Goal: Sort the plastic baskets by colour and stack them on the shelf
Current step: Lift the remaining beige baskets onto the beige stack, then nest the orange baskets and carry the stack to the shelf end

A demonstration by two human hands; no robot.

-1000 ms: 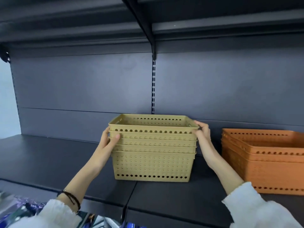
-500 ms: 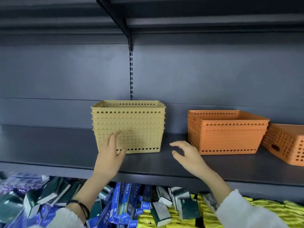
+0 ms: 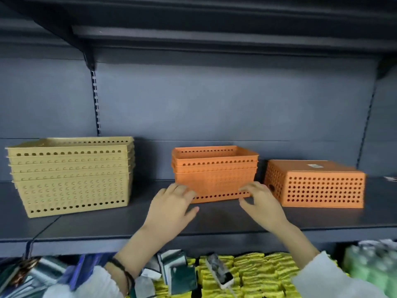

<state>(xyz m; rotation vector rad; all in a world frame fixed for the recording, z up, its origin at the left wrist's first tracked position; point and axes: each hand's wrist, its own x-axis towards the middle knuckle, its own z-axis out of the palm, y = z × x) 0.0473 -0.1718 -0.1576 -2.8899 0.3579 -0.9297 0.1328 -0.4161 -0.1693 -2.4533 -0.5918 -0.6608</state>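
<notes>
Both hands reach to the orange basket stack (image 3: 214,173) at frame centre on the shelf (image 3: 214,220): the left hand (image 3: 171,203) and right hand (image 3: 261,201) have fingers spread, gripping nothing, though motion blur hides whether fingertips touch it. The yellow stack (image 3: 71,177) stands at left, and an upturned orange basket (image 3: 315,183) at right bears an unreadable label.

Yellow perforated basket stack (image 3: 71,177), orange perforated basket stack (image 3: 214,171), dark grey shelf (image 3: 214,220)

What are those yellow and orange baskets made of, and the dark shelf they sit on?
The yellow stack and the orange stack look like moulded plastic with a matt finish: thin walls, even rows of punched holes, one solid colour. The upturned orange basket looks the same. The shelf seems to be painted sheet metal, dark grey and smooth, with a slotted upright behind it, though the picture cannot confirm this.
</notes>
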